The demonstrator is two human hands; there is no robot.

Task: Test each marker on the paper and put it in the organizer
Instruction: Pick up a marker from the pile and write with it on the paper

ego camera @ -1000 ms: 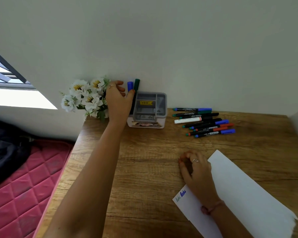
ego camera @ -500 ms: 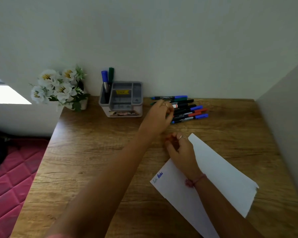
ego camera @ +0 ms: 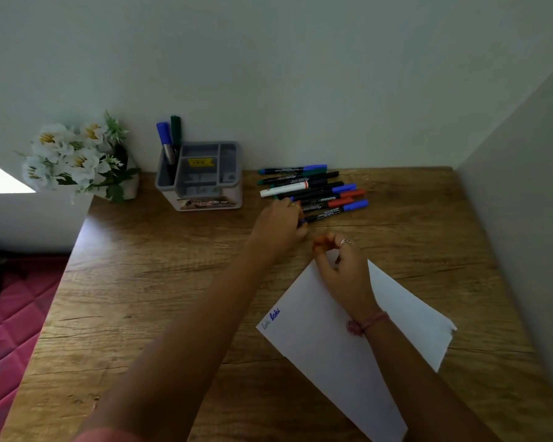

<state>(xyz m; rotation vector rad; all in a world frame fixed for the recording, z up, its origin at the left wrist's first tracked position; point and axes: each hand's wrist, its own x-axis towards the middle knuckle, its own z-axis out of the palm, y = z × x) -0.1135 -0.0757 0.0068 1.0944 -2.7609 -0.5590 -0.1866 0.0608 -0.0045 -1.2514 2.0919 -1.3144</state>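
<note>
Wooden desk (ego camera: 173,282) carries everything. White paper sheet (ego camera: 348,330) lies just behind the grip, thin and floppy, slides easily on wood, so it needs pinning; right hand (ego camera: 342,266) rests on its far corner, fingers loosely curled, holding nothing I can see. Grey desk organizer (ego camera: 201,177) stands left of the grip, well apart, with a blue marker (ego camera: 164,138) and a green marker (ego camera: 175,129) upright in its left compartment. Row of loose markers (ego camera: 313,189) lies touching the grip and running right from it. Left hand (ego camera: 281,224) is on the nearest one, the blue-capped marker (ego camera: 336,210), fingers curled at its tail end; full closure can't be told, the hand hides it. Judgement: light, stiff, smooth round plastic barrel, rolls readily and nudges neighbours. Best hold looks mid-barrel, clear of the cap, so the cap pulls off freely.
</note>
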